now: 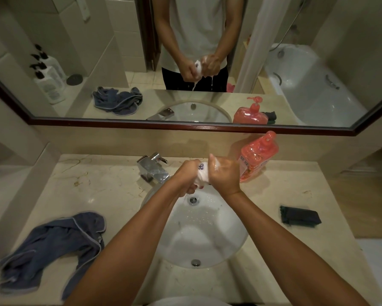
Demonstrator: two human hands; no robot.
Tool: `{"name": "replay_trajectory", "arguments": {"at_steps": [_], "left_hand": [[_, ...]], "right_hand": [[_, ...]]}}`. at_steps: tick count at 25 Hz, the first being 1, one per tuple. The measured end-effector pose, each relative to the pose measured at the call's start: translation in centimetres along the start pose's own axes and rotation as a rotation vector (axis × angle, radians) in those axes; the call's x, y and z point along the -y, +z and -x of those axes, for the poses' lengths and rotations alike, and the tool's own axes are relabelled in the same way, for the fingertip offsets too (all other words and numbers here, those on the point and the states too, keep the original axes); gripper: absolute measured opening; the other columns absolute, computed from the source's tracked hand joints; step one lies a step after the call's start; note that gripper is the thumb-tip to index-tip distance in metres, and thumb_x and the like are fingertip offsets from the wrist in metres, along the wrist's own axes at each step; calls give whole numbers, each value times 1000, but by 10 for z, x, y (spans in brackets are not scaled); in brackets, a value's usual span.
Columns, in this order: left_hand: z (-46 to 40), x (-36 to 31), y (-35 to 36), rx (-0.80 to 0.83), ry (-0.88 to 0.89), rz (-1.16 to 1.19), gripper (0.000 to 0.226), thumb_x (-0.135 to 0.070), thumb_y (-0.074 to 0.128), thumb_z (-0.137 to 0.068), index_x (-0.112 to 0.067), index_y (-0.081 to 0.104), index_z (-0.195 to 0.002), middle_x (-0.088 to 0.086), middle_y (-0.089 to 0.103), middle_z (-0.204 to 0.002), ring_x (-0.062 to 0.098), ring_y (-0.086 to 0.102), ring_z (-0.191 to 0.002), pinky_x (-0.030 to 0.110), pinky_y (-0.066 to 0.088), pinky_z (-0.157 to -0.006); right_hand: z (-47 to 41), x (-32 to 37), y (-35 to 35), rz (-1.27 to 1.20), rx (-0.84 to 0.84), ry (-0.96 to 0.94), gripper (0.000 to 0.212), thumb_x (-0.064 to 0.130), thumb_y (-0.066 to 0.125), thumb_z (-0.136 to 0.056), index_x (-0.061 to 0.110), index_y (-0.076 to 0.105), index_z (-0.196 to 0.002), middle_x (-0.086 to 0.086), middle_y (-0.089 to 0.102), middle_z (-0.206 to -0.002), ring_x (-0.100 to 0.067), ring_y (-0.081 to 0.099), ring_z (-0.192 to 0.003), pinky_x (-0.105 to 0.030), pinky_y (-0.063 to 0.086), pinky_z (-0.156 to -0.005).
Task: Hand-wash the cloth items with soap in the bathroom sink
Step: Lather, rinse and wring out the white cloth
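From the head view, both forearms reach over the sink (207, 235), a round white basin set into the beige marble counter (110, 195), and the hands meet above its far rim, just in front of the tap (153, 166). The left hand (186, 176) is clenched round one end of a small white cloth (203, 174), and the right hand (224, 173) grips the other end, its fingers curled and its thumb raised; suds shine on the right hand's back. The cloth is bunched tight between the two fists, with a dark printed mark showing on its upper part. The drain (193, 200) sits right below the hands, and droplets speckle the basin. A red soap bottle (257, 155) with a pump stands on the counter just beside the right hand, against the back wall. A blue-grey towel (51, 246) with pale edging lies rumpled on the left of the counter, well apart from the sink. A dark folded cloth (300, 217) lies on the right side of the counter. Above the counter, the mirror (207, 125) in its dark frame reflects the person's torso and both hands wringing the white cloth, with liquid dripping from it, as well as a bathtub and white pump bottles with dark heads.
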State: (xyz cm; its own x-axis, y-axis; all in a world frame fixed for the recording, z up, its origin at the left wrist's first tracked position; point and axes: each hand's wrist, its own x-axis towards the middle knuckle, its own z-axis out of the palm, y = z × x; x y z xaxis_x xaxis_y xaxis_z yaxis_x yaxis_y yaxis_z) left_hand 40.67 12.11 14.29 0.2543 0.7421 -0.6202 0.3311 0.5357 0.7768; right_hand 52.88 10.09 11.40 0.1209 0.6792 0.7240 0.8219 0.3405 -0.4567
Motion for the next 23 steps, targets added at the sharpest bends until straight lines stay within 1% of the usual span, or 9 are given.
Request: {"name": "replay_trajectory", "arguments": {"at_steps": [3, 7, 9, 11, 13, 16, 18, 21, 23], "left_hand": [[1, 3, 0, 16, 20, 23, 46, -34, 32, -107, -10, 56, -76, 9, 59, -56, 14, 44, -41, 18, 22, -41], [3, 9, -3, 53, 28, 25, 50, -33, 29, -108, -10, 57, -74, 13, 58, -61, 14, 40, -42, 19, 21, -41], [2, 12, -2, 43, 36, 40, 52, -39, 29, -108, -9, 59, -77, 13, 59, -60, 14, 40, -41, 19, 22, -40], [2, 16, 1, -29, 78, 34, 60, -51, 31, -107, -6, 63, -81, 11, 60, -58, 14, 44, -39, 19, 27, -40], [1, 19, 3, -164, 178, -53, 64, -58, 35, -104, -9, 63, -73, 6, 61, -58, 16, 52, -44, 23, 38, -45], [-4, 28, -5, -407, 519, -361, 64, -66, 34, -97, -19, 51, -57, 0, 54, -56, 20, 52, -56, 34, 38, -57], [-5, 31, -12, -485, 725, -558, 64, -69, 31, -92, -19, 63, -70, 2, 62, -66, 23, 58, -65, 37, 42, -60], [2, 31, -14, -502, 879, -599, 60, -64, 40, -93, -16, 74, -101, 4, 67, -87, 23, 63, -77, 35, 49, -67], [6, 29, -9, -486, 816, -523, 59, -63, 40, -93, -15, 73, -103, 5, 68, -90, 23, 63, -82, 34, 48, -71]], "right_hand": [[3, -2, 2, -20, -5, 66, 49, 12, 48, -94, 6, 46, -46, -8, 43, -39, -25, 39, -32, -25, 30, -39], [7, 0, 2, 18, 11, -59, 47, 9, 47, -94, 5, 49, -47, -9, 45, -40, -26, 42, -31, -30, 37, -33], [10, -1, 2, -17, 26, -31, 48, 13, 46, -95, 5, 50, -47, -8, 46, -41, -26, 43, -33, -32, 38, -35], [10, 0, 2, -118, 97, 195, 52, 25, 45, -96, 7, 49, -48, -5, 45, -42, -22, 42, -38, -33, 36, -41], [12, 6, -1, -219, 209, 488, 58, 37, 47, -97, 2, 49, -51, -4, 45, -47, -17, 42, -45, -34, 35, -49], [1, 25, -10, -551, 344, 1065, 55, 49, 52, -100, 1, 67, -77, -11, 66, -65, -19, 63, -57, -34, 53, -54], [-12, 32, -19, -753, 522, 1416, 52, 59, 51, -96, 11, 72, -94, -10, 73, -74, -21, 72, -64, -36, 59, -60], [-26, 32, -21, -896, 591, 1625, 42, 52, 61, -93, 12, 70, -96, -11, 73, -75, -23, 73, -62, -39, 59, -64], [-26, 36, -16, -848, 504, 1635, 32, 42, 69, -90, 11, 70, -101, -10, 74, -80, -22, 72, -65, -35, 59, -56]]}}
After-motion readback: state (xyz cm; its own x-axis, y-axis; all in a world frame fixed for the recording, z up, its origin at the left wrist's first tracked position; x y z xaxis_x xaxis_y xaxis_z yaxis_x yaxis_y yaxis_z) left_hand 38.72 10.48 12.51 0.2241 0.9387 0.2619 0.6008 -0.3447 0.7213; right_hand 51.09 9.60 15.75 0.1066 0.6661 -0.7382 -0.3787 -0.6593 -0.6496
